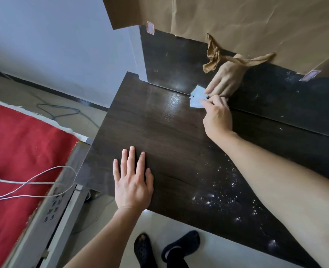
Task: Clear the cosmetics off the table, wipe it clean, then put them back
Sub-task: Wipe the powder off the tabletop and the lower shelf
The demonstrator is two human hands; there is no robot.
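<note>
Wiping stage, cosmetics cleared: right hand (216, 117) pinches white wipe (197, 98) at back of table (159, 132); left hand (132, 180) lies flat, fingers straight; white specks (217, 194) await wiping.

One dark wooden surface (159, 128). Two hands on it: the left hand (132, 182) near its front edge, the right hand (216, 117) at its back edge. One white wipe (197, 97), at the back edge of the surface, pinched by the right hand. One brown paper covering (237, 20) above the surface's back edge, bearing two red-bordered labels (150, 28). Two black slippers (143, 248) below its front edge. One red blanket (24, 151) and one wire hanger (63, 111) to its left.
</note>
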